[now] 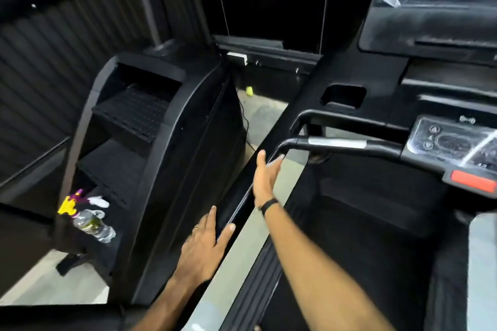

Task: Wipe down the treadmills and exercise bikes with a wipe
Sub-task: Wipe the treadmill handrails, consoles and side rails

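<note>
1. Nearest the camera, the left hand (pixel 202 250) lies flat with straight, spread fingers (pixel 211 219) on the dark side arm (pixel 243 196) of the treadmill (pixel 376 223), thumb on the arm's inner edge; it holds nothing, and a ring shows on one finger.
2. Further up the same arm, the right hand (pixel 265 176) reaches forward with fingers straight and together, fingertips touching the bend of the handlebar (pixel 336 144); it grips nothing, and a dark band sits on the wrist.
3. No wipe can be made out in either hand.
4. Right of the handlebar sits the control panel (pixel 451 140) under clear film, with a red tab (pixel 473 180) just below it.
5. Below the hands, a grey side rail (pixel 242 263) borders the black belt.
6. Left of the treadmill stands a stair-climber machine (pixel 161 156); on its lower step lie a clear plastic bottle (pixel 92 226), a yellow and purple spray head (pixel 70 203) and a crumpled white cloth (pixel 99 201).
7. A small yellow-green ball (pixel 249 90) rests on the floor between the machines.
</note>
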